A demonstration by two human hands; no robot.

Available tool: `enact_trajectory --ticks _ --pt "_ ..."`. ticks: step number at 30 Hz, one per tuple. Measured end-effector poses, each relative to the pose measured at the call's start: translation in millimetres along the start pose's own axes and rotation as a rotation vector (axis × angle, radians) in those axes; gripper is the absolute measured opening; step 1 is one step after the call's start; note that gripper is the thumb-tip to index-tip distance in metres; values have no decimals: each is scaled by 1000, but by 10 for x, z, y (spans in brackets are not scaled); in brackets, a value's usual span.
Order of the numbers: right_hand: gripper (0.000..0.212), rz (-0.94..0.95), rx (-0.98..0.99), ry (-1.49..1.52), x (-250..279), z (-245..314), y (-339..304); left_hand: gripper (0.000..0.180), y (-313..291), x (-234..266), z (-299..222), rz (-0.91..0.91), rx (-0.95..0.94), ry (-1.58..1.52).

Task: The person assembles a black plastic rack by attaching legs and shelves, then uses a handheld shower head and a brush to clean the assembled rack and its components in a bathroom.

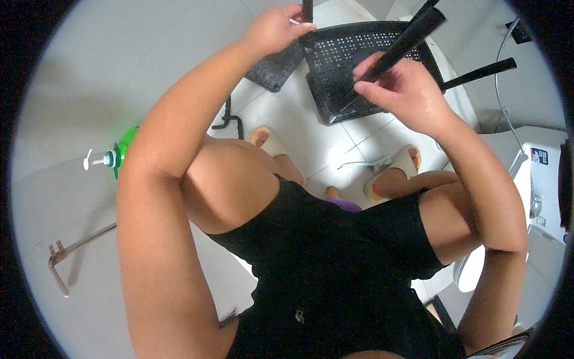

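Observation:
A black plastic shelf rack (369, 37) with perforated panels and long legs is tilted over the tiled floor in front of me. My left hand (279, 29) is closed at its far left corner, by the base of a leg (308, 11). A small white bit shows between those fingers; what it is, I cannot tell. My right hand (406, 90) has its fingers and thumb wrapped round another black leg (412, 39), which slants up to the right. A further leg (481, 73) sticks out to the right. Water drops glisten on the back of my right hand.
Another black perforated piece (276, 70) and a bent black rod (229, 122) are left of the rack. A green pump bottle (127, 143) stands at left, above a metal wall rail (84, 242). A pale blue slim object (365, 163) lies between my slippers. A grey hose (499, 78) hangs at right.

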State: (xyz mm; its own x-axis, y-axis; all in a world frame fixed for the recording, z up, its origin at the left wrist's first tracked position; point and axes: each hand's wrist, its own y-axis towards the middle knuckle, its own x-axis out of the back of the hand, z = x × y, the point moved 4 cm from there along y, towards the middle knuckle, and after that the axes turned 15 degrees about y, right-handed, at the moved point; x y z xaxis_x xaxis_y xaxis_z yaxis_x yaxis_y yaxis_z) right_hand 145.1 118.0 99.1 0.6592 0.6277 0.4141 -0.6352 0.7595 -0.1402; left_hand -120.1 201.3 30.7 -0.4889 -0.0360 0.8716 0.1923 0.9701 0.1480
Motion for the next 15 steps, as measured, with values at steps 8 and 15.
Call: enact_trajectory --ticks 8,15 --pt "22 23 55 -63 -126 24 46 45 -47 -198 219 -48 -1 40" --pt "25 -45 94 -105 -140 -43 142 42 -83 -360 312 -43 0 101"
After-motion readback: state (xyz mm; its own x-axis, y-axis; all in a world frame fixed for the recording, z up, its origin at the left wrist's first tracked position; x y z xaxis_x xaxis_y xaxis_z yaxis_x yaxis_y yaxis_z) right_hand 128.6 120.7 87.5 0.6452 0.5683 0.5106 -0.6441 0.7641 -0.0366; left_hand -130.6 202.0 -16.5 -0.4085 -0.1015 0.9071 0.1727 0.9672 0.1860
